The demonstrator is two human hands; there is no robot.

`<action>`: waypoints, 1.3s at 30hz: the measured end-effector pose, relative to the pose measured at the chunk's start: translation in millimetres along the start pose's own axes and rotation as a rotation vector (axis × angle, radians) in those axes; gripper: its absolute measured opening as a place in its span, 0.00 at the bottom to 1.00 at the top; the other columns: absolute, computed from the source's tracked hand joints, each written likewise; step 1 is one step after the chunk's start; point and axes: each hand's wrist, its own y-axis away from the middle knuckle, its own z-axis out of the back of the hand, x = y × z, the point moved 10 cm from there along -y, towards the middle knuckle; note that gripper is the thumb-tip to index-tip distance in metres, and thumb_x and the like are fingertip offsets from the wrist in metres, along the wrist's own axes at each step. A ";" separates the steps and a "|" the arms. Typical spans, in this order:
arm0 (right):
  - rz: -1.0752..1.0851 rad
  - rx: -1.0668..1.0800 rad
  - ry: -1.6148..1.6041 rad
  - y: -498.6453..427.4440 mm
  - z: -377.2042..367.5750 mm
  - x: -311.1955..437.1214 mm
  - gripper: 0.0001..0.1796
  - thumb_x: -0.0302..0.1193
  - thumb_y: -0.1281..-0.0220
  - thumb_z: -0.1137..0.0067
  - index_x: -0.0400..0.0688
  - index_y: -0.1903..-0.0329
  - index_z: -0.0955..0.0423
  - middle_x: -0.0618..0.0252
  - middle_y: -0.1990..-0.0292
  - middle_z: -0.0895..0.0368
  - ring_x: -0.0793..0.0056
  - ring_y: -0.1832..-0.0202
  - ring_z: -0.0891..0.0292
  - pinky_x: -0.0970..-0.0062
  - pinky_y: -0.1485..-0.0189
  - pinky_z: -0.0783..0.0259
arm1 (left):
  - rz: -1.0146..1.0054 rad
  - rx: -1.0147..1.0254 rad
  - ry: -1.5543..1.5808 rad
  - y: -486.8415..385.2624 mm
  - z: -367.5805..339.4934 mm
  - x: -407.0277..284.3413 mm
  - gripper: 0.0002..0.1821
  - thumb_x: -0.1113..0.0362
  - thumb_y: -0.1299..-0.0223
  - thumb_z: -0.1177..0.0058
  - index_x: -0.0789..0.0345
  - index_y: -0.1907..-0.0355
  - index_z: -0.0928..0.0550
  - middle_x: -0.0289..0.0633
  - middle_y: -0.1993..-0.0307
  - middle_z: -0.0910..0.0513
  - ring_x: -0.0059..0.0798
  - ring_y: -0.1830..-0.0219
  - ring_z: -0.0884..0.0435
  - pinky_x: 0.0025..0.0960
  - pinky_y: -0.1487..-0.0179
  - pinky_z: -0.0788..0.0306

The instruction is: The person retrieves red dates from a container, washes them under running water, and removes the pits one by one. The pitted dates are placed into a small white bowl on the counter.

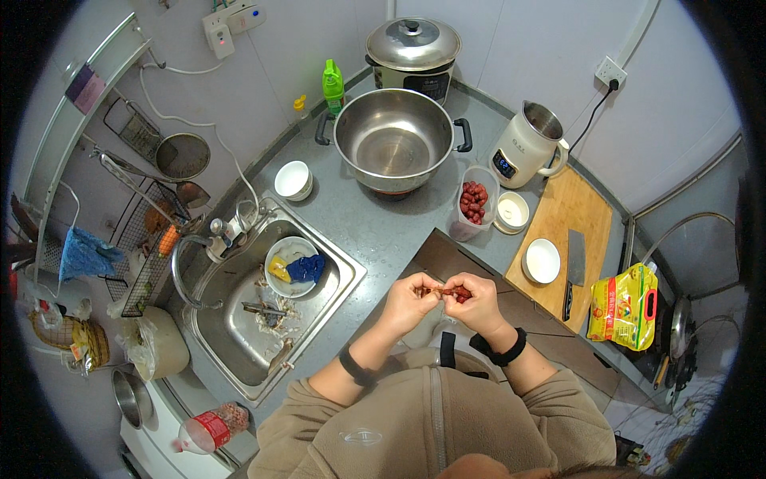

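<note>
Close together in front of my chest, my left hand (412, 303) and my right hand (474, 304) pinch pieces of a torn red date (459, 293). Beyond them, a translucent plastic container (477, 206) holds several whole red dates (473, 202). A small white lidded jar (511, 211) stands right beside that container. Further right, a white bowl (541, 261) rests on a wooden cutting board (589, 197) near a cleaver (575, 257). A wide steel pot (394, 141) with black handles stands open at the back of the counter.
At left, the steel sink (230, 335) holds a bowl (291, 248) with cloths. A white blender jug (528, 146), a rice cooker (413, 57) and a green bottle (333, 87) stand behind. A yellow bag (622, 308) lies right; a small bowl (294, 180) stands near the sink.
</note>
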 end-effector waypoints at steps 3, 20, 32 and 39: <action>-0.195 -0.016 -0.221 6.5 -4.0 -23.8 0.05 0.18 0.56 0.44 0.36 0.72 0.27 0.73 0.79 0.28 0.90 0.79 0.34 0.88 0.77 0.37 | -0.026 -0.014 -0.185 1.0 1.5 -3.3 0.04 0.76 0.49 0.48 0.70 0.69 0.22 0.32 0.73 0.22 0.12 0.71 0.27 0.18 0.66 0.33; -0.641 0.048 -0.822 22.8 -26.0 -57.5 0.03 0.21 0.43 0.48 0.36 0.65 0.30 0.68 0.77 0.27 0.87 0.81 0.37 0.87 0.82 0.43 | -0.134 -0.122 -0.314 5.1 6.6 -19.5 0.06 0.75 0.53 0.43 0.68 0.69 0.21 0.35 0.71 0.20 0.13 0.76 0.28 0.17 0.71 0.32; -0.714 0.101 -0.799 32.9 -33.3 -61.7 0.03 0.22 0.42 0.48 0.36 0.65 0.29 0.69 0.77 0.28 0.87 0.80 0.37 0.87 0.81 0.44 | -0.379 -0.113 -0.614 13.4 -6.0 -50.0 0.06 0.75 0.58 0.42 0.70 0.73 0.23 0.39 0.75 0.23 0.20 0.77 0.24 0.21 0.72 0.29; -0.723 0.093 -0.903 32.4 -37.0 -56.4 0.02 0.22 0.42 0.50 0.36 0.67 0.31 0.67 0.79 0.30 0.86 0.82 0.40 0.88 0.82 0.43 | -0.415 -0.083 -0.644 12.4 -7.5 -53.4 0.06 0.75 0.58 0.43 0.69 0.74 0.23 0.39 0.75 0.23 0.23 0.76 0.22 0.24 0.73 0.28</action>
